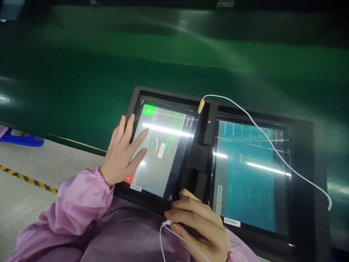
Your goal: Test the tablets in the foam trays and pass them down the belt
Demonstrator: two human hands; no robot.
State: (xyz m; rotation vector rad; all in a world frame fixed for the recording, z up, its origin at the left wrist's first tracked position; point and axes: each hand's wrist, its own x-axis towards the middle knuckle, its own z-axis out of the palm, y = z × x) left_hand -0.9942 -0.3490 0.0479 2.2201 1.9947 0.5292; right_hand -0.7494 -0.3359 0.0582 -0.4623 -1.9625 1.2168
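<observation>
My left hand (120, 154) is spread over the left tablet (166, 178), with its index finger and thumb over the lit screen. That screen shows a green box, a red box and green text. Closed in a pinch, my right hand (199, 225) grips a thin white cable (161, 242) at a small white piece, in front of the tablet's lower right corner. A yellow-wrapped plug (201, 106) sits at the upper right corner of the left tablet. The right tablet (248, 182) lies beside it with a teal screen; neither hand touches it.
Both tablets lie in a dark tray (319, 153) with cut-outs, on a green work surface (81, 91). A white cord (251, 118) runs from the yellow plug across the right tablet. At the left are a blue plastic item (23, 138) and black-and-yellow floor tape (29, 179).
</observation>
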